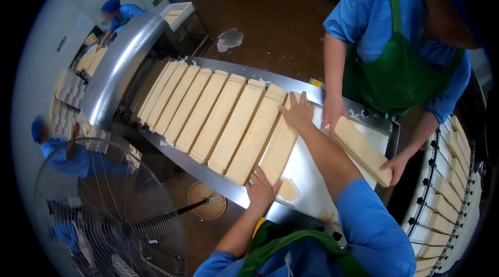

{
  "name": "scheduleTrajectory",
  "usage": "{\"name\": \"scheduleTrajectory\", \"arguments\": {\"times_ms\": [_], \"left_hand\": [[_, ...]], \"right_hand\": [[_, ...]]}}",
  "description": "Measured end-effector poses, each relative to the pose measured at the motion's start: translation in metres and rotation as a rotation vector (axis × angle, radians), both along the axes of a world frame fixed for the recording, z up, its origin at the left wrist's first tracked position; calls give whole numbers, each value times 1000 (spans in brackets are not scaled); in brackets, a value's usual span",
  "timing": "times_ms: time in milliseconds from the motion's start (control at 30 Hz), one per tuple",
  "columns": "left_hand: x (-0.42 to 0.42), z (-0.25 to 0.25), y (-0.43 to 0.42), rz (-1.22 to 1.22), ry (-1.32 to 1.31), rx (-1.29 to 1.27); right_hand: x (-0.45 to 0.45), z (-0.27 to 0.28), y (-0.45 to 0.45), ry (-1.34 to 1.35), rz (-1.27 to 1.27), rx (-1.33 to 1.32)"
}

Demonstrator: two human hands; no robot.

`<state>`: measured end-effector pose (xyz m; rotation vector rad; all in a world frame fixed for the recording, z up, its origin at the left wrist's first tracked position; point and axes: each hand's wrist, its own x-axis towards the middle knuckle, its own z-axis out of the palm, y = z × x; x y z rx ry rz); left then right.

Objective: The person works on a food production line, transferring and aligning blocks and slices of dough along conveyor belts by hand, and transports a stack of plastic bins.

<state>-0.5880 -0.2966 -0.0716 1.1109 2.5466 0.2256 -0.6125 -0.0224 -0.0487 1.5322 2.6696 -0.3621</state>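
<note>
A long pale dough slab (282, 148) lies on the conveyor at the near end of a row. At its far end is my right hand (298, 113), thumb and spread fingers around the edges. My left hand (261, 188) grasps the near end, thumb on one side and fingers on the other. Beside the left thumb lies a small flat dough scrap (289, 189). Several similar dough slabs (228, 116) rest side by side further along the belt. Opposite me, a co-worker's two hands hold another dough slab (364, 150) by its ends, tilted over the white surface.
The conveyor's metal edge (208, 175) runs toward a curved steel cover (125, 63). A large caged fan (125, 225) stands at the lower left. On the right, a rack (442, 199) carries more slabs. A co-worker in a green apron (390, 79) stands across; others work at the left.
</note>
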Motion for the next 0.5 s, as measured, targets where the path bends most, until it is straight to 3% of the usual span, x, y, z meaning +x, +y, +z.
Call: {"name": "scheduleTrajectory", "arguments": {"times_ms": [233,400,500], "left_hand": [[2,27,7,36,-252,-20],[39,20,19,-148,-448,277],[83,34,45,-284,-525,268]], "right_hand": [[39,19,-9,92,-278,-121],[158,33,0,169,-556,-171],[239,47,-2,174,-806,-107]]}}
